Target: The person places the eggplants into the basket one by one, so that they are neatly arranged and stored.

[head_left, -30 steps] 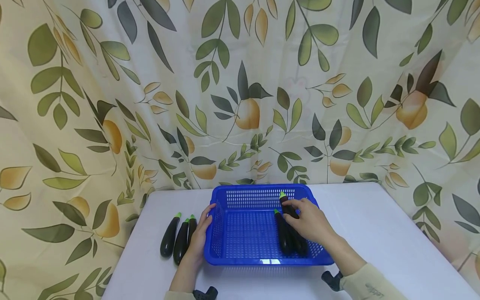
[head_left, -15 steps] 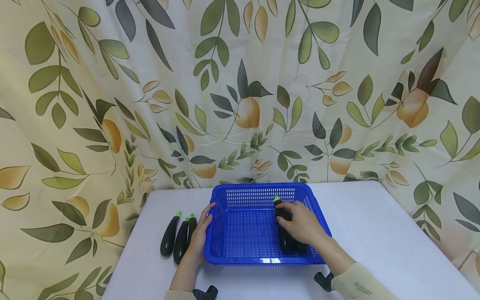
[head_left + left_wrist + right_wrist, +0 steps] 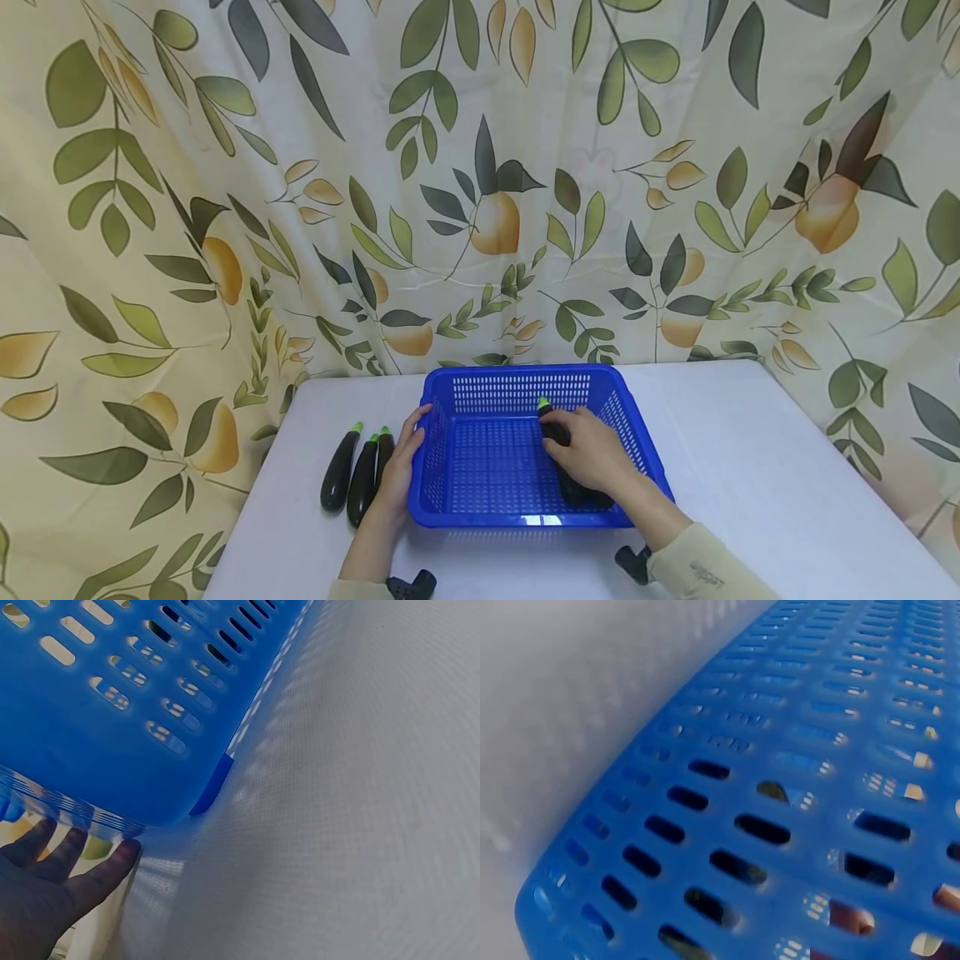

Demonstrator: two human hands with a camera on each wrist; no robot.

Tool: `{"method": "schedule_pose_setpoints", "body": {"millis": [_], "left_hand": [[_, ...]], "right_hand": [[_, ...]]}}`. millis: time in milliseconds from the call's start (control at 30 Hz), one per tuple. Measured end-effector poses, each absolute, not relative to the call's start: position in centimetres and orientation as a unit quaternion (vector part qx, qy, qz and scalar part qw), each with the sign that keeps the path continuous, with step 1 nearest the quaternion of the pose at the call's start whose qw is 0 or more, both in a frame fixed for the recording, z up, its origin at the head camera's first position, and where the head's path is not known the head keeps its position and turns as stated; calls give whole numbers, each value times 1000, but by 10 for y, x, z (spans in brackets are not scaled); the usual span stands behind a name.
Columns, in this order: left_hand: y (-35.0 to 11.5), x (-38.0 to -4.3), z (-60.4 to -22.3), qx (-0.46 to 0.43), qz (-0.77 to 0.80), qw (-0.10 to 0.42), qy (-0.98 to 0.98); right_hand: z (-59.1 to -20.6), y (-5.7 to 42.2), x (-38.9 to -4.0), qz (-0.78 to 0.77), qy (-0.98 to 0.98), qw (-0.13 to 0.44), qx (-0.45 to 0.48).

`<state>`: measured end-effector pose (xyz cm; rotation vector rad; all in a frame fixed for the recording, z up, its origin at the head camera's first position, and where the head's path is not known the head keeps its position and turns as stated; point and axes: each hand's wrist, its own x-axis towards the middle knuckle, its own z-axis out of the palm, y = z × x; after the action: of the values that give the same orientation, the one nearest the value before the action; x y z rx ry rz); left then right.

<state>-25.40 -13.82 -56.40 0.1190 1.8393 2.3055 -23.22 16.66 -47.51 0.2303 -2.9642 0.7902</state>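
My right hand (image 3: 591, 454) reaches into a blue plastic basket (image 3: 487, 471) and grips a dark eggplant (image 3: 557, 431) by its upper part, its green stem end pointing away. Another eggplant (image 3: 597, 500) lies against it on the right, mostly hidden under the hand. At the basket's left side, my left hand (image 3: 396, 475) touches the outer wall. In the left wrist view, straight fingers (image 3: 105, 877) reach that wall. The right wrist view shows the slotted basket wall (image 3: 727, 795), with dark patches behind several slots and the right hand out of sight.
Three eggplants lie side by side on the white table (image 3: 750, 467) left of the basket: one at the outer left (image 3: 340, 471), one in the middle (image 3: 363, 483), one partly behind my left hand (image 3: 386, 448). A leaf-and-fruit patterned curtain (image 3: 480, 208) hangs behind the table.
My right hand has moved left and slightly nearer inside the basket with the eggplant, which now covers much of the other one. The left hand and basket stay in place.
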Motion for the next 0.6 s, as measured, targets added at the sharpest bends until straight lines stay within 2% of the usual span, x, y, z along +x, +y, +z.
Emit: {"method": "schedule_pose_setpoints", "body": {"millis": [600], "left_hand": [[-139,-253,-563,41,774,95,624]], "right_hand": [[-486,146,-234,247,-966,18,69]]}}
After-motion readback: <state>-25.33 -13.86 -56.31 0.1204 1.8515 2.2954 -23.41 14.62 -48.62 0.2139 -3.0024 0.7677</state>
